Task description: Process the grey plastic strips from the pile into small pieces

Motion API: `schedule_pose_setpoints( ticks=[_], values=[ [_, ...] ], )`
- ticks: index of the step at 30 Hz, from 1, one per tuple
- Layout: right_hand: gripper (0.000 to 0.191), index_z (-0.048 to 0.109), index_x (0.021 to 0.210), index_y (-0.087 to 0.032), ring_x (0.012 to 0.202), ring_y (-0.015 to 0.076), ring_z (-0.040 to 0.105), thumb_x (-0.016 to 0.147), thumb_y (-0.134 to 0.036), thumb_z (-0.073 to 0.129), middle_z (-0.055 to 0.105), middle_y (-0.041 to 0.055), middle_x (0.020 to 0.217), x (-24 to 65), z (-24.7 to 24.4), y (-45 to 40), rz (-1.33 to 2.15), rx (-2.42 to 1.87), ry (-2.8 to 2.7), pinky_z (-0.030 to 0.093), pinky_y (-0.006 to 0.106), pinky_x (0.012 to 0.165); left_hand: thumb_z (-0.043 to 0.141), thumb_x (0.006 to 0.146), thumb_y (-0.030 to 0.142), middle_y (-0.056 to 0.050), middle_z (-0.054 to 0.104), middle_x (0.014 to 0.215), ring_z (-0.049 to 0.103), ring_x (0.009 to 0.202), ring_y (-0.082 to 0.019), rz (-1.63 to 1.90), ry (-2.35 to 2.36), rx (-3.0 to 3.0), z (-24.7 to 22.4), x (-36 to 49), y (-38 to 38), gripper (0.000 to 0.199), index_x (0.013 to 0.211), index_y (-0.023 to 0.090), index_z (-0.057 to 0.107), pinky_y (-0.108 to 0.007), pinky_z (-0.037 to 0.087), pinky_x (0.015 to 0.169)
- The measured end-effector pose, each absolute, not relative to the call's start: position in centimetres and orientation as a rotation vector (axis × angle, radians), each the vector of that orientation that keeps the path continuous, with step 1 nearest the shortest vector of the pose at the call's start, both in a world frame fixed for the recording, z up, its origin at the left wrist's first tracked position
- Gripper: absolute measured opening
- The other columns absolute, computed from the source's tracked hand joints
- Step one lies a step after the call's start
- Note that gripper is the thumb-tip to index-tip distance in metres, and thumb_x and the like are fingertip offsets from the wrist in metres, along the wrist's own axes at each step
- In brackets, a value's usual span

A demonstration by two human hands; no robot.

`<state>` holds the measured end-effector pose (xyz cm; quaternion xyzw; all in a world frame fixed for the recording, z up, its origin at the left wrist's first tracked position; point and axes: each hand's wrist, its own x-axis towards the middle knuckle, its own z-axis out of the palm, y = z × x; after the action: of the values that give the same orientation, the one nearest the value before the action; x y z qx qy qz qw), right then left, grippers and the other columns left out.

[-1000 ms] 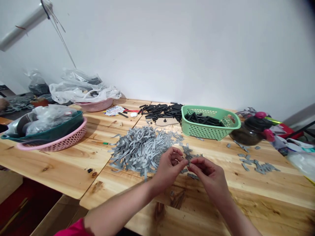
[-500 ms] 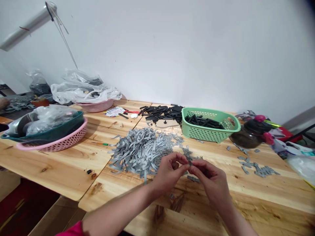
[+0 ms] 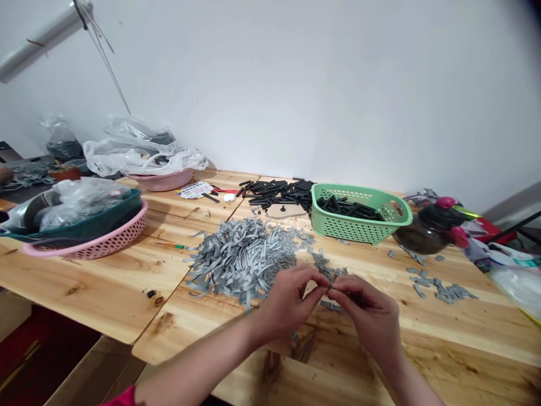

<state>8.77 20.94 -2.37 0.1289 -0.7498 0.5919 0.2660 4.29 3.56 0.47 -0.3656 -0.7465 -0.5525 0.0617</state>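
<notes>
My left hand and my right hand meet above the table, thumbs and fingertips pinched together. Between them is a small grey strip, mostly covered by the fingertips, so its exact shape is hard to make out. Just left of and beyond my hands lies a big heap of loose grey strips. Shorter grey pieces are scattered right behind my fingers, and a few more lie under them.
A green basket holds black sticks, with a pile of black sticks beside it. Farther right are a dark glass pot and a group of grey pieces. Pink baskets with plastic bags stand left.
Both hands have shifted very slightly to the right, still pinched together. The small grey strip shows less between the fingertips. The whole view has moved a little.
</notes>
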Motion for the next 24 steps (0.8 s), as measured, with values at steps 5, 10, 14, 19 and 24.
schedule_pose_setpoints(
  ticks=[5, 10, 14, 19, 24],
  values=[
    [0.01, 0.072, 0.081, -0.023, 0.076, 0.0118, 0.066, 0.077, -0.016, 0.076, 0.07, 0.0011, 0.082, 8.44, -2.17, 21.21, 1.631, 0.436, -2.091, 0.054, 0.016, 0.065, 0.059, 0.081, 0.016, 0.0, 0.059, 0.076, 0.041, 0.052, -0.004, -1.699, -2.427, -1.307, 1.61, 3.49, 2.68, 0.003, 0.083, 0.013, 0.061, -0.017, 0.032, 0.05],
    [0.006, 0.072, 0.078, -0.021, 0.067, 0.0105, 0.065, 0.075, -0.022, 0.078, 0.07, 0.0016, 0.075, 8.4, -1.93, 21.14, 1.955, 0.329, -2.145, 0.053, 0.015, 0.06, 0.058, 0.083, 0.021, 0.004, 0.046, 0.062, 0.034, 0.046, -0.003, -2.07, -2.513, -1.246, 1.5, 3.64, 2.73, 0.008, 0.081, 0.014, 0.055, -0.015, 0.025, 0.043],
    [0.009, 0.073, 0.075, -0.02, 0.068, 0.0108, 0.066, 0.072, -0.022, 0.08, 0.07, 0.0025, 0.076, 8.3, -2.23, 21.56, 2.111, 0.283, -2.102, 0.053, 0.015, 0.062, 0.059, 0.084, 0.024, 0.006, 0.043, 0.059, 0.03, 0.043, -0.003, -2.288, -2.507, -1.168, 1.28, 3.83, 3.09, 0.012, 0.081, 0.014, 0.055, -0.016, 0.021, 0.04],
    [0.009, 0.074, 0.071, -0.02, 0.071, 0.0125, 0.067, 0.068, -0.019, 0.083, 0.072, 0.0038, 0.077, 8.06, -2.19, 21.91, 2.178, 0.311, -2.08, 0.053, 0.018, 0.065, 0.062, 0.08, 0.021, 0.003, 0.053, 0.066, 0.035, 0.044, -0.002, -2.126, -2.561, -1.2, 1.3, 3.57, 2.97, 0.008, 0.081, 0.013, 0.06, -0.016, 0.024, 0.042],
    [0.012, 0.072, 0.068, -0.019, 0.064, 0.0093, 0.063, 0.067, -0.02, 0.084, 0.069, 0.0023, 0.068, 8.01, -2.07, 21.75, 2.356, 0.286, -2.079, 0.05, 0.016, 0.059, 0.064, 0.078, 0.021, 0.005, 0.048, 0.062, 0.031, 0.044, -0.001, -2.267, -2.562, -1.292, 1.33, 3.3, 2.62, 0.01, 0.078, 0.012, 0.058, -0.016, 0.022, 0.042]
  ],
)
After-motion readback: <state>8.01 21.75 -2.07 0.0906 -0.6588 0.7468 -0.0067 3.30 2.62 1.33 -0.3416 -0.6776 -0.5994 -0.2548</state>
